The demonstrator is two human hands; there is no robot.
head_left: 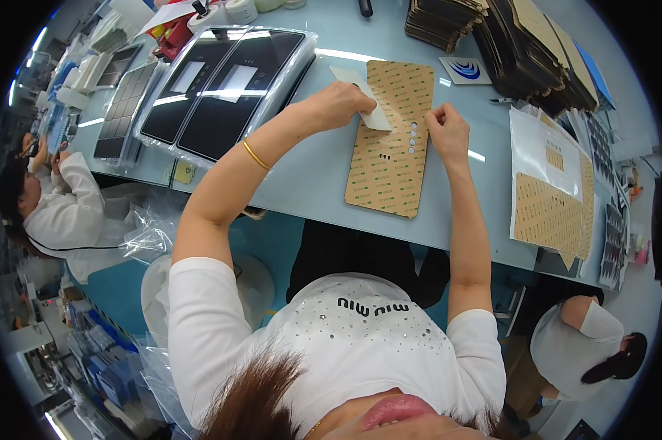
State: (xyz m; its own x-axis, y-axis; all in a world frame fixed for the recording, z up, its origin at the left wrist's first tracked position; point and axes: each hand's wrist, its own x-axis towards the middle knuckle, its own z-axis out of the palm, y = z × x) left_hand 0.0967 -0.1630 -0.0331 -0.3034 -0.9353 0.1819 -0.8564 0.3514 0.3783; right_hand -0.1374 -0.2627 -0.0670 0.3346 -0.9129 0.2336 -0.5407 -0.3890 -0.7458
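A flat rectangular panel (pixel 389 176) covered in tan, printed backing paper lies lengthwise on the table before me. It has a row of small round spots near its right edge and a few short dark slots lower down. My left hand (pixel 343 105) pinches a thin white sheet (pixel 377 119) over the panel's upper left part; the fingers cover the sheet's middle. At the panel's upper right edge, my right hand (pixel 449 134) is closed with fingers curled in. Whatever it may hold is hidden.
Glossy black panels in clear plastic (pixel 232 99) lie stacked at left. Brown-edged sheet stacks (pixel 529 59) stand at far right, near a small card with a blue swirl (pixel 465 70). Tan-backed sheets (pixel 547 209) lie at right. A person (pixel 59 198) sits left, another (pixel 580 345) right.
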